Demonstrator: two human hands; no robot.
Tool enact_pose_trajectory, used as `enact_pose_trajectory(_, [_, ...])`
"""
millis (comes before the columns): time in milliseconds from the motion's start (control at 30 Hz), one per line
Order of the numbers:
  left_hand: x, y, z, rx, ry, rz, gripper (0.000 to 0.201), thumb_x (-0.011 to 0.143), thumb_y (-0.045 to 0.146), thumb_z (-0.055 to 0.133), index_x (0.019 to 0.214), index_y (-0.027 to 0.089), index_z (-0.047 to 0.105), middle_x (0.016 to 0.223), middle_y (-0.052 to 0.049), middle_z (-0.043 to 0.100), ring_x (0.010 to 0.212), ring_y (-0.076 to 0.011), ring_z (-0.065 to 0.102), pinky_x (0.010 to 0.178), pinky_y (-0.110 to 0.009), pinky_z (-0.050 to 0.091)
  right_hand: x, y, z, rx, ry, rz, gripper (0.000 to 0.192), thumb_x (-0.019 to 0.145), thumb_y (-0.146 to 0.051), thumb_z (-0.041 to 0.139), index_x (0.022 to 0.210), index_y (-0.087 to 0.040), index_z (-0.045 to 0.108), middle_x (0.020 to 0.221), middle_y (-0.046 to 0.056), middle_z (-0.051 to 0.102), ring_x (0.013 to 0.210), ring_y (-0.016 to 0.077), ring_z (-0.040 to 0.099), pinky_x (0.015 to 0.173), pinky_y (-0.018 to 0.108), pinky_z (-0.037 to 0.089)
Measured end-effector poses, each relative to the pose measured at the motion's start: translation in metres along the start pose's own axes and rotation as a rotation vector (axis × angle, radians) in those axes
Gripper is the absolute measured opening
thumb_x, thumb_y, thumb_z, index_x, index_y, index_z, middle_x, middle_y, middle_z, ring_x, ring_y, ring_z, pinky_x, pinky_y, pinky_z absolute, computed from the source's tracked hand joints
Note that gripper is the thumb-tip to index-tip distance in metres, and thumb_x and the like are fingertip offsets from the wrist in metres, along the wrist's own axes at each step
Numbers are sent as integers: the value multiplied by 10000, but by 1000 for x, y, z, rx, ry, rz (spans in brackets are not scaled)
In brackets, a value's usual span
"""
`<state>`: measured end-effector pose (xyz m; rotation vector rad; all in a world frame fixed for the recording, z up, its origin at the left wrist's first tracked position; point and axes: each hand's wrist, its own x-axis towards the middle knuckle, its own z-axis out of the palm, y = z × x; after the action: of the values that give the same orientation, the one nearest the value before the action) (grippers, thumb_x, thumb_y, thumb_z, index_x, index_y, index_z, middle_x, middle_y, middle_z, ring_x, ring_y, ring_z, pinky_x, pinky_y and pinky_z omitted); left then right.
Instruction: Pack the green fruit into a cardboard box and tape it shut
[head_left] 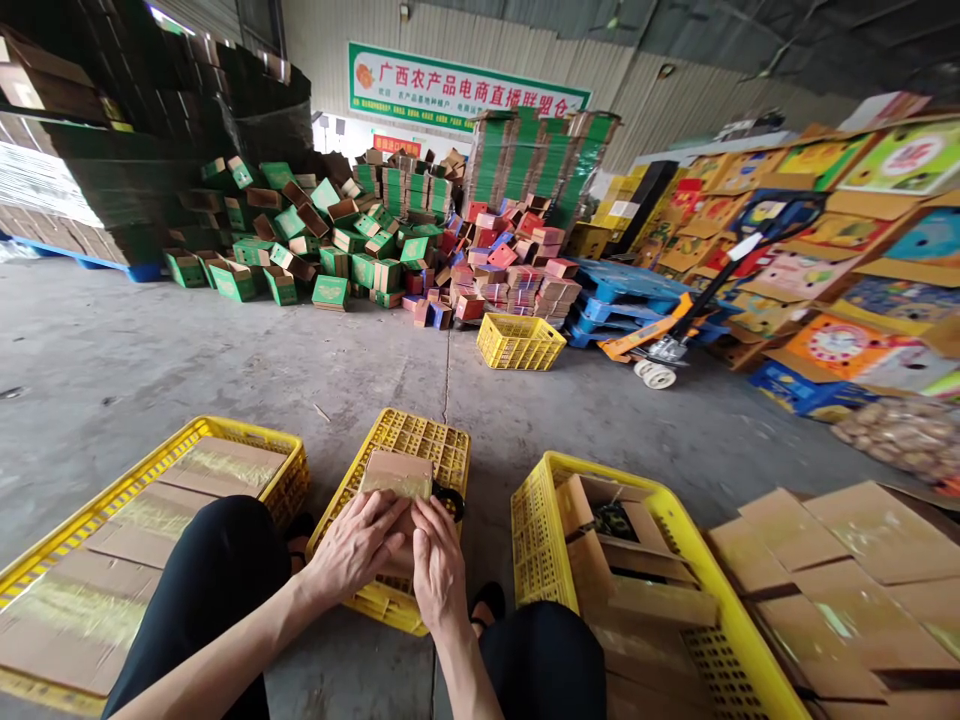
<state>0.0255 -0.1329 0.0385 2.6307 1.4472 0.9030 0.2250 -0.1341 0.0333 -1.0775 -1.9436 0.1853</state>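
A small brown cardboard box (397, 466) with clear yellowish tape across its top lies on an upturned yellow crate (420, 432) between my knees. My left hand (358, 540) rests on the box's near part, palm down, fingers stretched over the tape. Beside it, my right hand (437, 560) lies against the box's right side with its fingers extended onto the top edge. A round black object (450, 500), perhaps a tape dispenser, sits on the crate just past my right fingers. The hands cover much of the near half of the box.
At left, a yellow crate (289, 458) holds taped boxes. At right, another yellow crate (540, 540) contains open-flapped boxes, with more taped boxes (862, 590) beyond. Ahead are a yellow crate (520, 342), a pallet jack (660, 340), blue pallets (637, 285) and heaped green boxes (330, 290).
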Motion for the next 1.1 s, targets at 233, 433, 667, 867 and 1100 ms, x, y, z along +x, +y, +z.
enact_pose_trajectory(233, [12,4,4,130,46,-88,509,1105,446,402,1534,211,540,1378,-141,634,1224,-293,597,1047,-455,510,-4,-3,1,23,9,11,409,1122,-249,384,1416,-238,668,1429,81,687,1428,223,566,1166,434,541])
enact_pose_trajectory(433, [33,11,6,143,7,-137,446,1087,309,384,1459,220,613,1303,-124,660,1156,-285,592,1012,-474,499,-1,1,1,40,43,26,419,1126,-249,357,1380,-222,689,1381,86,716,1371,206,618,1153,405,547])
enact_pose_trajectory(667, [18,-2,0,91,31,-45,479,1101,306,378,1555,249,519,1462,-101,620,1305,-260,583,1125,-454,476,-2,-1,5,34,50,12,410,1113,-214,389,1413,-227,666,1374,84,720,1358,224,629,1122,424,571])
enact_pose_trajectory(867, [13,-15,-9,69,77,-60,448,1114,272,364,1513,200,555,1431,-102,662,1352,-245,575,1173,-467,464,0,-3,3,24,52,-6,398,1108,-201,408,1395,-227,682,1357,78,730,1351,224,635,1122,418,572])
enact_pose_trajectory(1100, [-18,-30,-13,2,97,-145,469,1105,337,423,1539,193,529,1479,-129,608,1364,-249,575,1140,-406,520,-1,-2,3,2,67,-4,388,1113,-210,395,1345,-213,706,1346,75,736,1347,219,639,1117,399,573])
